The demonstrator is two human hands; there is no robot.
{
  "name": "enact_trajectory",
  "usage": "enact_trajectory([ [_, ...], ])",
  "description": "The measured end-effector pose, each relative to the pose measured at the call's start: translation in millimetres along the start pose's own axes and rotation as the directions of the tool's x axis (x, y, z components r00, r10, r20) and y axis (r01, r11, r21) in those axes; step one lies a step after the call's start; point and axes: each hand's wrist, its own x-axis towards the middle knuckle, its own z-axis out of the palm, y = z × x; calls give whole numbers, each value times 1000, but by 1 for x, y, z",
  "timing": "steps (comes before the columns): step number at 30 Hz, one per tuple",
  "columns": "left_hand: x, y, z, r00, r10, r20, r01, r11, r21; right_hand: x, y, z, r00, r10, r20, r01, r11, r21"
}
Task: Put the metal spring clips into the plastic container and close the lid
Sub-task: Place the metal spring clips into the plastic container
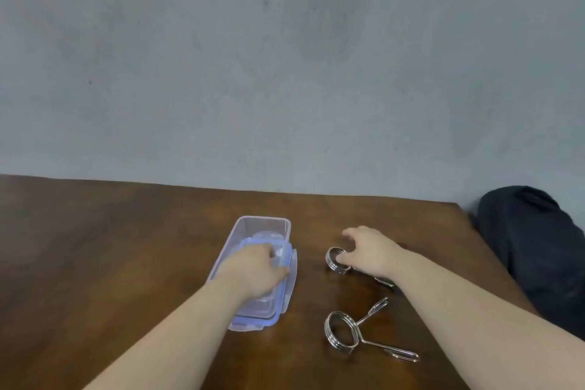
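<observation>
A clear plastic container (262,226) lies lengthwise on the brown table. Its blue-rimmed lid (285,294) rests on the near part, shifted toward me, so the far end is uncovered. My left hand (256,269) grips the lid from above. Two metal spring clips lie to the right. My right hand (370,252) touches the coil of the far spring clip (334,260), thumb and fingers around it; its handles are mostly hidden under my wrist. The near spring clip (345,331) lies free, handles pointing right.
The wooden table (110,247) meets a grey wall at its far edge. Its right edge runs diagonally past my right forearm. Beyond that edge sits a dark fabric object (538,247).
</observation>
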Motion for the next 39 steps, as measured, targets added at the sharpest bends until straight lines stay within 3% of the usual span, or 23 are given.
enact_trajectory([
  [4,-9,1,13,999,37,-34,-34,994,107,2,1,12,998,12,56,-6,993,-115],
  [12,-13,-1,23,994,105,-25,-90,935,344,3,2,30,1000,-17,11,20,947,-319],
  [17,-9,3,18,986,162,39,-161,875,456,1,14,22,997,75,15,-68,966,-250],
  [22,-3,10,16,973,228,45,-212,796,567,-11,46,6,980,193,-52,-191,981,45],
  [25,3,12,18,961,274,22,-238,787,569,-16,51,-12,958,236,-163,-190,947,260],
  [29,14,17,24,937,349,2,-291,776,559,-21,14,-58,936,150,-317,3,900,437],
  [32,22,20,31,931,365,-18,-313,824,473,-21,-31,-84,945,15,-327,118,917,382],
  [35,31,18,43,950,300,-85,-291,951,100,-10,-66,-83,960,-82,-269,164,940,299],
  [39,30,12,43,904,422,-63,-415,904,100,14,-80,-54,984,-137,-110,153,976,152],
])
